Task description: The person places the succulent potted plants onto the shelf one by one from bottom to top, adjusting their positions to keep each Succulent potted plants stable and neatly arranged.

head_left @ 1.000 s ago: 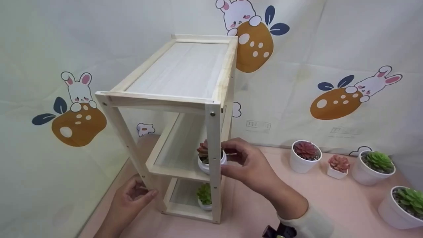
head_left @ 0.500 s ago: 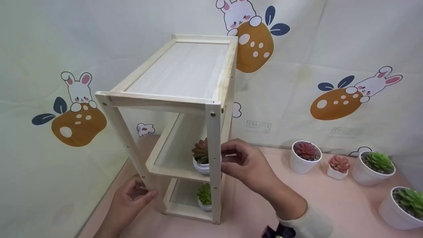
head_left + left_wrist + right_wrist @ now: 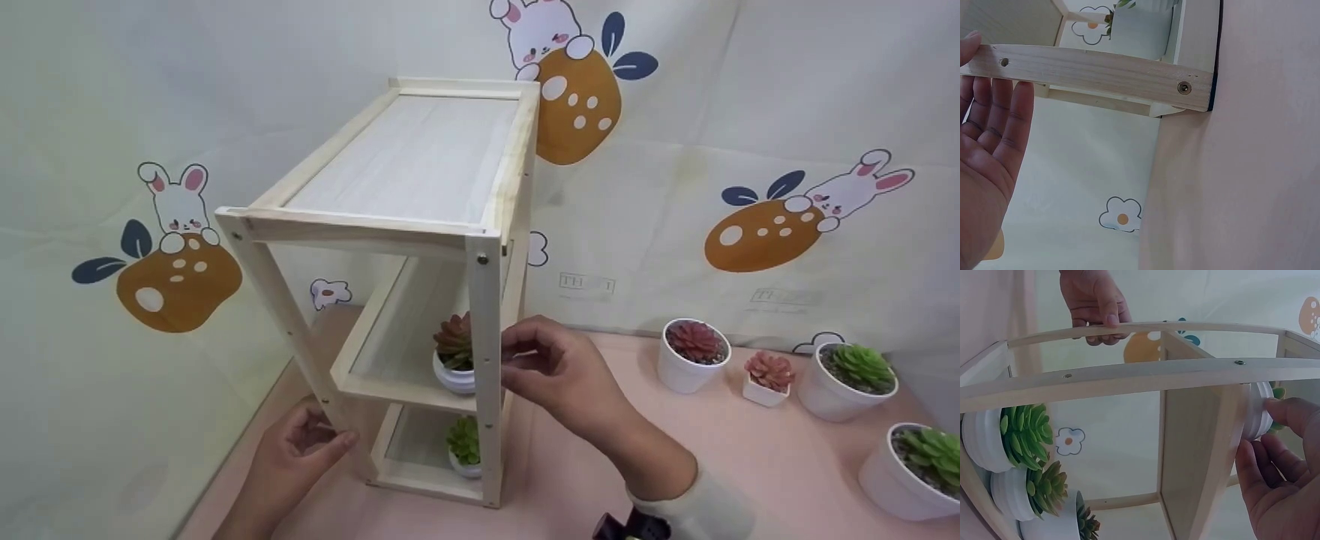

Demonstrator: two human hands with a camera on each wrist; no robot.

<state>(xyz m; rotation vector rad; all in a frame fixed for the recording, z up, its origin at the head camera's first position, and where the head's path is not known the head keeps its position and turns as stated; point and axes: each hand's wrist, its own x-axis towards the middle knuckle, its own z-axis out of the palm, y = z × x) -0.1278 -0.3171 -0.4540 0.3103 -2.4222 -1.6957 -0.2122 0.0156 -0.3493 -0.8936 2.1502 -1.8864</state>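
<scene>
A wooden shelf rack [image 3: 409, 236] with three tiers stands on the pink table. My left hand [image 3: 289, 457] holds its front left post [image 3: 1089, 66], thumb on one side and fingers on the other. My right hand [image 3: 566, 379] reaches in from the right side, behind the front right post [image 3: 489, 322]. Its thumb and fingers pinch the round white pot [image 3: 1258, 410] of a reddish succulent [image 3: 454, 341] at the front of the middle shelf [image 3: 405, 388]. In the head view that post hides the fingertips and part of the pot.
On the bottom tier sit several potted succulents, among them a green one [image 3: 1027, 436]. To the right on the table stand a red succulent [image 3: 694, 356], a small pink one [image 3: 768, 379] and two green ones [image 3: 847, 379]. A bunny-print cloth [image 3: 637, 210] hangs behind.
The reddish succulent's pot has shifted left on the middle shelf, out from behind the front right post, with my right hand following slightly. My left hand has stayed on the post.
</scene>
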